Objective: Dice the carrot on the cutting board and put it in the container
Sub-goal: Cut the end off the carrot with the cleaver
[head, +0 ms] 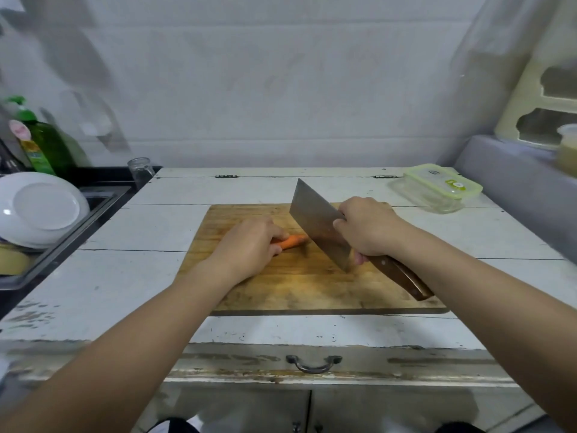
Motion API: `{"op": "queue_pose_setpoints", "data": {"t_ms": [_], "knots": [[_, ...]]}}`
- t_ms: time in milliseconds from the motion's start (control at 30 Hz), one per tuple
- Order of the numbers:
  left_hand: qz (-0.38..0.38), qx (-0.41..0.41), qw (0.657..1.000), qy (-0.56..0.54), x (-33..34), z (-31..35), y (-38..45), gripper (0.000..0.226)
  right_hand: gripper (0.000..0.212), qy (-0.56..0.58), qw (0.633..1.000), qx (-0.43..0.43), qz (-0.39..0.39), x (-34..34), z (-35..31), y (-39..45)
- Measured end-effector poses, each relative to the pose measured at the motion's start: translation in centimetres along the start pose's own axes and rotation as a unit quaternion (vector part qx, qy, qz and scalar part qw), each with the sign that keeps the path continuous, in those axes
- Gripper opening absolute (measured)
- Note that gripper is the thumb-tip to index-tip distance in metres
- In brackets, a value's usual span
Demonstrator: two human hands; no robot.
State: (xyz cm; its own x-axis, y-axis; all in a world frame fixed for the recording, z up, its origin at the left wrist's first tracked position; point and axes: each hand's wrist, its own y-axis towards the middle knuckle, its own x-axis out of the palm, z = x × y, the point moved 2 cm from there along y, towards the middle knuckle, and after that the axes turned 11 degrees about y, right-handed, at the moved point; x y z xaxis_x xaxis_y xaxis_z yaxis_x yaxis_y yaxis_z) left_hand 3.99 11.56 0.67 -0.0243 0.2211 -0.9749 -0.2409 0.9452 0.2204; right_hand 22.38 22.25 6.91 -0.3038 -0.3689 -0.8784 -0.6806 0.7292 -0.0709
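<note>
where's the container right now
In the head view the lidded container sits at the far right of the white table, beyond the cutting board's right corner, behind the right hand.

You see an orange carrot (292, 241) on a brown wood board (309, 285). Your knife (318, 225) is shiny grey with a dark brown handle. The table (125, 276) is chipped white. The box (437, 190) at its far right corner has a light green lid.

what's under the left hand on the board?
A carrot lies on the cutting board; its orange end sticks out from the left hand toward the cleaver. The rest is covered by the hand, so its length and the grip can't be seen.
</note>
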Motion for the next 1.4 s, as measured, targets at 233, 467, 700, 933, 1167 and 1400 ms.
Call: {"op": "queue_pose_setpoints", "data": {"t_ms": [233,467,700,933,1167,1400], "knots": [[0.000,0.002,1.000,-0.002,0.0,0.1,-0.1,0.036,0.021,-0.056,0.998,-0.004,0.002,0.0,-0.9,-0.1],[-0.004,0.012,1.000,0.000,-0.5,0.3,-0.2,0.025,0.013,-0.089,0.996,-0.006,-0.017,1.8,-2.4,1.7],[-0.074,-0.010,0.997,-0.029,-1.1,0.0,0.5,0.005,0.022,0.142,0.988,0.057,0.014,-2.0,4.1,1.5],[-0.090,-0.035,0.995,-0.024,-0.5,3.2,4.2,0.022,0.014,0.392,0.913,0.109,0.038,-4.3,10.8,0.7],[-0.125,-0.018,0.992,-0.013,1.2,6.1,8.1,0.012,0.014,0.490,0.858,0.140,0.059,-3.5,15.1,0.3],[-0.099,0.022,0.995,-0.013,1.1,8.2,8.7,0.008,0.015,0.515,0.841,0.151,0.070,-3.2,15.7,-0.8]]}}
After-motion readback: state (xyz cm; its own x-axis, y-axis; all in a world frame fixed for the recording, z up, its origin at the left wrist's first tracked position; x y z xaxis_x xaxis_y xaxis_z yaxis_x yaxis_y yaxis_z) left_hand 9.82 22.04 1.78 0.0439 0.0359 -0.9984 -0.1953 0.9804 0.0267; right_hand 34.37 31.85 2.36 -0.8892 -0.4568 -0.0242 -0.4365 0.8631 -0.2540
